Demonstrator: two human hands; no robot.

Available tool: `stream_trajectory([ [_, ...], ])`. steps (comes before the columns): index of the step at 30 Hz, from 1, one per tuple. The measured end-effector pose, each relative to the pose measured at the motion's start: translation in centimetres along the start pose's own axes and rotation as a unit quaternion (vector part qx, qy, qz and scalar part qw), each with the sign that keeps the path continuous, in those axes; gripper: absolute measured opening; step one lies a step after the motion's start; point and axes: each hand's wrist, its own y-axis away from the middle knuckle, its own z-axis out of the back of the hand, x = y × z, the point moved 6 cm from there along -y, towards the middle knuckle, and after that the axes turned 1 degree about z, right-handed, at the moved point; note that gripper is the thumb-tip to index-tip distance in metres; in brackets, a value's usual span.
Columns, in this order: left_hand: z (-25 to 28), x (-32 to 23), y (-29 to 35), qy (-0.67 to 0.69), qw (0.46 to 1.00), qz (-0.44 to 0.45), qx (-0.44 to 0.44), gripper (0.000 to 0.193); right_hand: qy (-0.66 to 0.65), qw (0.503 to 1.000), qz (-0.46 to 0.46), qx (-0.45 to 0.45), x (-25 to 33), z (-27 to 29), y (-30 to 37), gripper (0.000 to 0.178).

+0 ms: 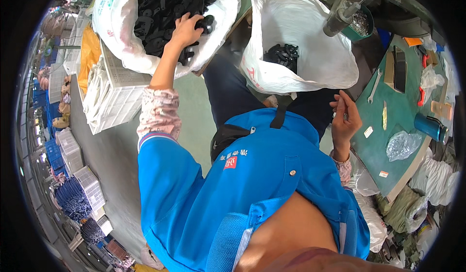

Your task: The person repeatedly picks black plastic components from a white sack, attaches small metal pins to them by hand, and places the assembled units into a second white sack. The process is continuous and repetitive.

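Note:
My left hand (185,32) reaches into a big white woven bag (226,9) at the upper left. Black, curved, plastic-looking parts (160,17) fill that bag. One shiny black part (208,24) sits between the fingertips and thumb of this hand, which are closed on it. Before my lap, a second white bag (315,34) gapes wide, with a small heap of similar black parts (282,56) at its bottom. My right hand (345,119) hovers just below that bag's right rim, fingers loosely bent and apart, nothing visible in them.
A machine's metal spindle (342,18) juts over the second bag, beside a green cup of metal shavings (360,24). On the green table (376,148) at right lie a wrench (374,86), a blue bottle (431,127) and clear plastic (404,144). A white crate (116,108) stands under the first bag.

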Motion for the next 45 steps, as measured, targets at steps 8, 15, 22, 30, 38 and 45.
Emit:
stream_trajectory([
  [8, 0.5, -2.1, -1.4, -0.119, 0.981, 0.074, 0.135, 0.080, -0.015, 0.999, 0.018, 0.028, 1.2, -1.5, 0.3, 0.017],
  [15, 1.0, -3.9, 1.1, -0.132, 0.990, 0.025, 0.044, 0.063, -0.013, 0.999, 0.008, 0.032, 0.6, -1.7, 0.9, 0.017],
  [22, 1.4, -4.6, 3.3, -0.150, 0.988, -0.039, -0.004, 0.055, -0.021, 0.998, 0.020, 0.052, 0.5, -2.2, 0.4, 0.017],
  [30, 2.6, -2.8, 5.2, 0.054, 0.982, 0.010, -0.179, 0.047, -0.023, 0.996, 0.016, 0.079, 0.5, -3.2, 0.3, 0.019],
  [38, 1.6, -4.8, 5.6, 0.026, 0.976, -0.011, -0.216, 0.043, -0.027, 0.993, 0.031, 0.112, 0.9, -4.4, -0.1, 0.020],
  [45, 0.4, -3.5, 4.8, 0.157, 0.933, 0.008, -0.323, 0.033, -0.029, 0.993, 0.029, 0.112, 0.9, -4.5, 0.5, 0.020],
])
